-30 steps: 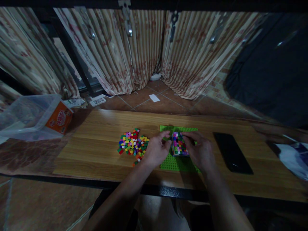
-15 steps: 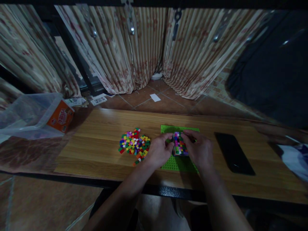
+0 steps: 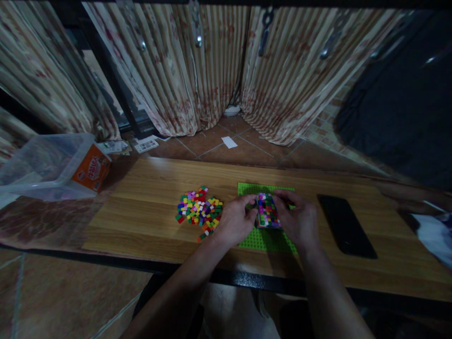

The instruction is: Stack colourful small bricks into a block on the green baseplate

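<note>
A block of small multicoloured toy bricks [image 3: 267, 212] stands on a green studded baseplate [image 3: 249, 242], its top a patchwork of pink, red, green, white and purple. My left hand [image 3: 237, 220] is at the block's left side, thumb and forefinger curled against its edge. On the other side my right hand [image 3: 300, 217] grips the block's right part, with the thumb over the top; its other fingers are partly hidden. Any single brick within my fingers is too small to make out. Left of my left hand lies a pile of loose coloured bricks [image 3: 199, 209] on the wooden table [image 3: 141, 212].
A black phone-like slab [image 3: 348, 226] lies right of the baseplate. Beyond the table's left end stands a clear plastic bin [image 3: 52, 165] with an orange label. Striped curtains [image 3: 169, 70] hang behind. White cloth or paper [image 3: 432, 235] is at the far right.
The whole view has shifted slightly. My right hand has eased a little to the right, showing more of the block's top. My left hand stays at the block's left edge.
</note>
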Tool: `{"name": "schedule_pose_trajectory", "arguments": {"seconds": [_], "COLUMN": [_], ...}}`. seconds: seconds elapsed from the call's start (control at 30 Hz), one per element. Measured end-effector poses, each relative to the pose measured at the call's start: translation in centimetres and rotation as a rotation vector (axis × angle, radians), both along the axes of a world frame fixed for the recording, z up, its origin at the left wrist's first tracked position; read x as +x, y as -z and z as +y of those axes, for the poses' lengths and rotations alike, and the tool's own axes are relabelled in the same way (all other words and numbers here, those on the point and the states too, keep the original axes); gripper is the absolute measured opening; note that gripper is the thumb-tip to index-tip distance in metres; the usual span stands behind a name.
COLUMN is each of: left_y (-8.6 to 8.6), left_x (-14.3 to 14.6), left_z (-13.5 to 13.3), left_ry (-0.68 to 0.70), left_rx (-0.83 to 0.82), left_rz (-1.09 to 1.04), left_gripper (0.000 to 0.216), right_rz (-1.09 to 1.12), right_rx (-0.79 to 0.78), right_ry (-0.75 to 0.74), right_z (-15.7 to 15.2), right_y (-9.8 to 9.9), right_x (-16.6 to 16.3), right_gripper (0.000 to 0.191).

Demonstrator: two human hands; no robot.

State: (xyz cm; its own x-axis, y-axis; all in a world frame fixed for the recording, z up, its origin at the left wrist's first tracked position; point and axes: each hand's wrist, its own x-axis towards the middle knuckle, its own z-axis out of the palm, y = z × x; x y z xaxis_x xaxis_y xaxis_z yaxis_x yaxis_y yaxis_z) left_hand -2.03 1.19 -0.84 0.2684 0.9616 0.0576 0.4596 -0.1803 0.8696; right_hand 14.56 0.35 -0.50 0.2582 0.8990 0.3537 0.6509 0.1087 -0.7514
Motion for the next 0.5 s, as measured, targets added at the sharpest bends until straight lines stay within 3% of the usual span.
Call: {"name": "schedule_pose_trajectory", "arguments": {"seconds": [0.5], "left_y": [0.57], "left_x": [0.2], "left_z": [-0.39], "left_ry": [0.047], "left_rx": [0.055], "left_rz": [0.028], "left_gripper": [0.047], "right_rz": [0.27], "right_rx": [-0.081], "right_ry": [0.01], "right_z": [0.74], "right_y": [0.62], "right_x": [-0.01], "right_gripper": [0.027]}}
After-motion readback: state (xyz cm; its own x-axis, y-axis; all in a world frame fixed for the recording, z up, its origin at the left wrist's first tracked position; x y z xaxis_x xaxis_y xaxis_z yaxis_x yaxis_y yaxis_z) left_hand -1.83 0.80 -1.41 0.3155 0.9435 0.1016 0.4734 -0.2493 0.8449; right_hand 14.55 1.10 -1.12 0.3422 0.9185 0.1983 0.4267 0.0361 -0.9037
